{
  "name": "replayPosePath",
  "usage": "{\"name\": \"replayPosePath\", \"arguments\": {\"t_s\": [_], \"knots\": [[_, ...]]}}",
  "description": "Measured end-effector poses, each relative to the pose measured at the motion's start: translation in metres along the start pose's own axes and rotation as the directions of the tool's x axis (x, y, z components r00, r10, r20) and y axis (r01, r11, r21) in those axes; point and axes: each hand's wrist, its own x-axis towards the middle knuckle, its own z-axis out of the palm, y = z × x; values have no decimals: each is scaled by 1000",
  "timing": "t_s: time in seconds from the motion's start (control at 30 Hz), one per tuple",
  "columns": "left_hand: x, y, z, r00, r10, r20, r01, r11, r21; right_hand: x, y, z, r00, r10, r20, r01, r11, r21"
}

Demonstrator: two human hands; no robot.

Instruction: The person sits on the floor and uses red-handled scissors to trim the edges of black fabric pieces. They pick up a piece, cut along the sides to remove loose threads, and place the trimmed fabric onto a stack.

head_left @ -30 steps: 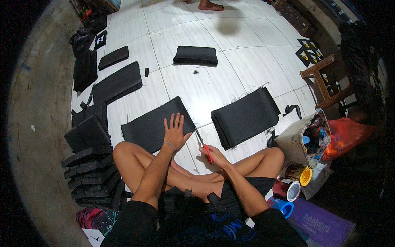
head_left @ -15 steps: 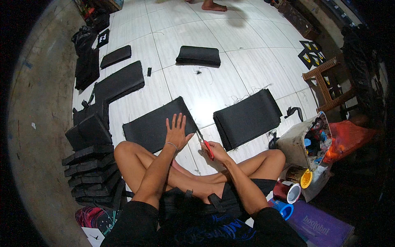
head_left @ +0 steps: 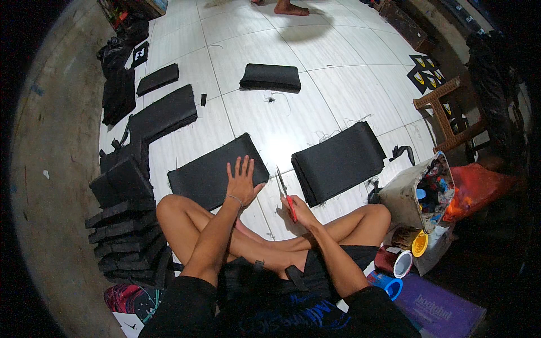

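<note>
My left hand (head_left: 240, 183) lies flat with fingers spread on a black fabric rectangle (head_left: 197, 181) in front of my crossed legs. My right hand (head_left: 300, 210) grips red-handled scissors (head_left: 290, 205); their blades point away from me, just right of that rectangle's edge and apart from it. Further right lies a thicker stack of black rectangles (head_left: 338, 160) with frayed threads along its edges. Beyond, a smaller folded black stack (head_left: 269, 76) rests on the white tiled floor (head_left: 287, 107).
Black stacks (head_left: 118, 236) line my left. A brown stool frame (head_left: 451, 112), a scrap bucket (head_left: 406, 191), a red bag (head_left: 473, 191), paint cans (head_left: 401, 262) and a purple board (head_left: 434, 304) are at my right. Another person's bare foot (head_left: 290, 8) is at the top.
The scissors in my right hand have moved right, off the rectangle's edge, with their blades now pointing more directly away from me. My left hand has stayed on the fabric.
</note>
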Motion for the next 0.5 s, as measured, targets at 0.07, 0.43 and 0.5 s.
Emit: {"name": "replayPosePath", "arguments": {"t_s": [0.07,0.43,0.5], "knots": [[0,-2,-1,1000,2,-6,-2,1000,16,-5,2,2,999,35,22,-34,999,-17],[1,1,-4,1000,-12,22,13,1000,-25,-12,2,37,976,154,151,-189,948,256],[2,3,-7,998,-31,56,31,999,-6,-13,-7,40,986,116,117,-150,925,350]]}}
